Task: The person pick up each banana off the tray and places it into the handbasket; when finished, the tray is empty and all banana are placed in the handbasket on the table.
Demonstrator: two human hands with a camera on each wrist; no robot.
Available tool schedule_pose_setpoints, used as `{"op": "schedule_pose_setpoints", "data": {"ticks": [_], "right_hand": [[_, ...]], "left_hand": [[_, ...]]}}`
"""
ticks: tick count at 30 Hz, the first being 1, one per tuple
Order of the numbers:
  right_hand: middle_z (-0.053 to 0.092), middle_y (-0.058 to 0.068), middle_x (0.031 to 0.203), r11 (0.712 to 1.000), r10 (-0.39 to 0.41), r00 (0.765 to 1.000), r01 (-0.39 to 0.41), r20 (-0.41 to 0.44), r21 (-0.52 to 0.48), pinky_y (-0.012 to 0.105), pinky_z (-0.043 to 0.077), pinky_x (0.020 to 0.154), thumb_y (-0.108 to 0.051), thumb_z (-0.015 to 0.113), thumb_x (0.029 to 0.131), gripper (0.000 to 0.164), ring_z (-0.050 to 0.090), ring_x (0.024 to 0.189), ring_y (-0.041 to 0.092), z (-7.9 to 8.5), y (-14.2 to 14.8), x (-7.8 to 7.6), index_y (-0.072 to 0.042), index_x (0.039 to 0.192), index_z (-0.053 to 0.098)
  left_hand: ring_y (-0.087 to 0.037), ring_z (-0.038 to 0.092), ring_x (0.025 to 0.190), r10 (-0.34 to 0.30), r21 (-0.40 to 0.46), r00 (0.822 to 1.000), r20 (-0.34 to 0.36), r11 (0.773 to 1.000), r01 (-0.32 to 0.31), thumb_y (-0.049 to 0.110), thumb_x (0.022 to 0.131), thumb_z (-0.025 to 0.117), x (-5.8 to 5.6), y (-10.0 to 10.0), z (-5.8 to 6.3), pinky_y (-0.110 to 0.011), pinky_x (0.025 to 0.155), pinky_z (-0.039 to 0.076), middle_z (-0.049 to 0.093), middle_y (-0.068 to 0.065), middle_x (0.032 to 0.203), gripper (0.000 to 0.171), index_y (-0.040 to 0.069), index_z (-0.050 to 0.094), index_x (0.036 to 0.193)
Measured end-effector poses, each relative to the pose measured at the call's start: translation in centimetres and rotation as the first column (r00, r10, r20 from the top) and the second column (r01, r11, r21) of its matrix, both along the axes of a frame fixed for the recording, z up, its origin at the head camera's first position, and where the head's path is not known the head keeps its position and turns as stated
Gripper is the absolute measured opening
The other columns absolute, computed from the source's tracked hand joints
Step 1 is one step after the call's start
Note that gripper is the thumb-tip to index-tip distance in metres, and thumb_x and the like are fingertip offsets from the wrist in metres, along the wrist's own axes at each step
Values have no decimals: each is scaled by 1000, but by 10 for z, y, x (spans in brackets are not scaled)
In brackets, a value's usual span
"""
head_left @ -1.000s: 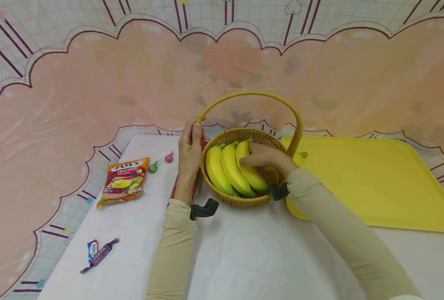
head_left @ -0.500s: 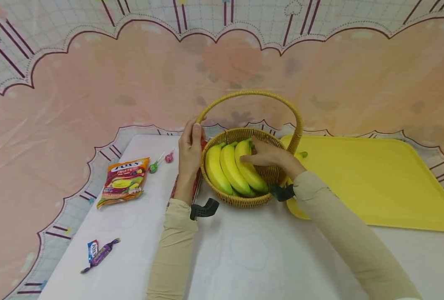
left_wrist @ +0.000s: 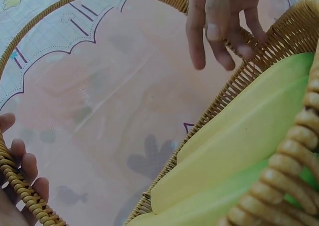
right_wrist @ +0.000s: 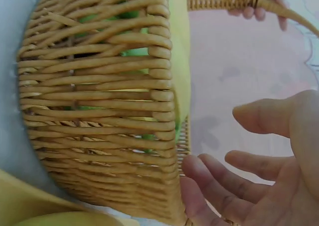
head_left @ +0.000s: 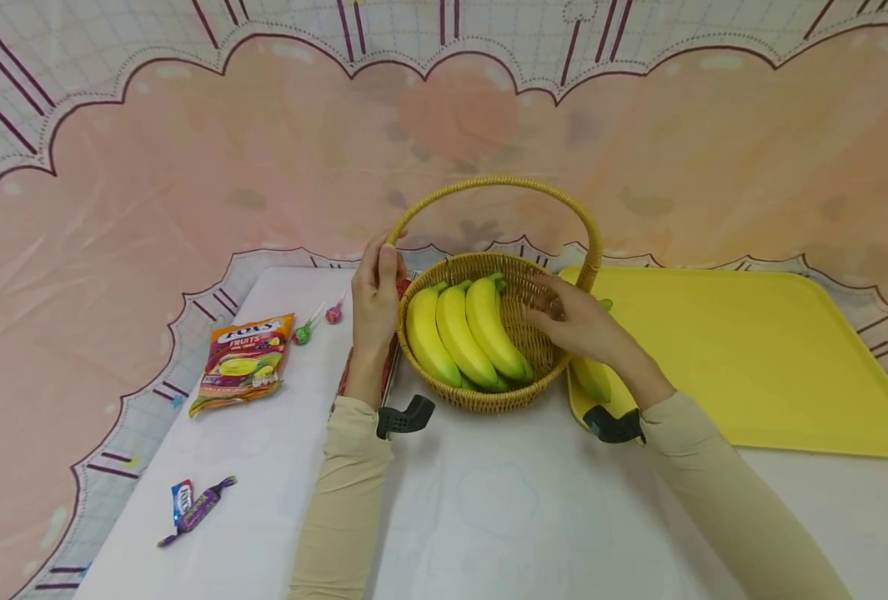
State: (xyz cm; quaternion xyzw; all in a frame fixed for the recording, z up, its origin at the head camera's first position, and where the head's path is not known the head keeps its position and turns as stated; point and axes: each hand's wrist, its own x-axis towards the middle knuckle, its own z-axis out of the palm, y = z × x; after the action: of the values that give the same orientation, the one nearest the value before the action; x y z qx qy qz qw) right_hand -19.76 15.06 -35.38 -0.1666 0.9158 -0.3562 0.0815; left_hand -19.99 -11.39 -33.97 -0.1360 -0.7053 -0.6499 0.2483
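Note:
A wicker basket with a tall hooped handle stands at the middle of the table. Several bananas lie side by side in its left part. My left hand grips the handle near its left foot; the left wrist view shows the fingers curled round the wicker. Over the right rim is my right hand, fingers spread and holding nothing, apart from the bananas. Beyond that rim another banana lies on a yellow surface, partly hidden by my right hand and wrist.
A yellow tray lies at the right. To the left are a Fox's candy bag, a green lollipop, a pink lollipop and two wrapped candies. A red patterned item is partly under my left arm.
My right hand has let go of the rightmost banana in the basket and moved right, towards the rim. My left hand keeps its grip on the handle.

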Motion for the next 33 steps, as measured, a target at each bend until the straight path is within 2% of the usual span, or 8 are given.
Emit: {"op": "schedule_pose_setpoints", "data": {"ticks": [3,7,13,17,20,25,30,33], "right_hand": [[57,11,118,999,-28,999,27,-31,-32,37,47,76,-35,52,96,54,56,98,26,-4,8,10,-10,142,39],[58,11,119,995,-55,995,47,-86,-91,42,49,83,-29,50,98,40,56,104,27,-11,18,21,-10,133,49],[59,14,118,983,-107,986,86,-130,-160,45,48,87,-25,48,99,32,58,104,27,-26,34,29,-6,124,55],[58,14,118,978,-148,983,128,-113,-166,46,48,89,-26,46,100,34,57,105,28,-36,44,31,-5,126,54],[56,14,119,970,-182,979,163,-93,-182,47,46,90,-29,45,100,36,56,107,30,-44,51,29,-6,126,52],[50,20,125,951,-240,971,229,-27,-209,50,42,95,-30,45,100,40,50,115,36,-56,60,25,-1,127,46],[41,26,132,947,-272,959,282,83,-154,50,44,93,-35,48,98,59,43,121,40,-63,63,18,1,141,31],[36,27,135,955,-266,953,281,142,-94,49,44,93,-38,49,97,70,42,122,40,-65,61,12,2,147,19]], "left_hand": [[-10,43,69,-3,-3,1000,-2,1000,3,10,102,36,1,0,-1,-19,65,37,44,-29,82,31,-6,54,121],[-9,43,69,-1,-6,1000,-2,1000,1,11,103,36,1,0,-1,-19,66,37,44,-28,82,31,-5,54,121],[-6,44,70,17,-14,1000,1,1000,-17,12,103,35,2,-1,1,-25,67,38,46,-25,82,32,-4,55,123],[-7,43,70,7,-15,1000,-3,1000,-7,11,103,35,2,-1,2,-25,67,38,45,-26,82,32,-4,54,123],[-7,43,70,-8,-11,1000,2,1000,8,12,103,35,2,-2,1,-21,67,37,44,-29,83,32,-4,54,123],[-7,42,70,-19,-12,1000,9,1000,19,11,103,35,3,-2,-1,-19,65,36,43,-29,83,31,-5,53,123],[-8,41,70,-24,-11,1000,15,1000,24,12,103,35,4,-2,-2,-19,66,35,43,-28,84,31,-4,53,124],[-8,41,70,-28,-3,1000,13,1000,28,12,103,35,4,-2,-2,-20,67,35,43,-28,84,32,-4,53,124]]}}
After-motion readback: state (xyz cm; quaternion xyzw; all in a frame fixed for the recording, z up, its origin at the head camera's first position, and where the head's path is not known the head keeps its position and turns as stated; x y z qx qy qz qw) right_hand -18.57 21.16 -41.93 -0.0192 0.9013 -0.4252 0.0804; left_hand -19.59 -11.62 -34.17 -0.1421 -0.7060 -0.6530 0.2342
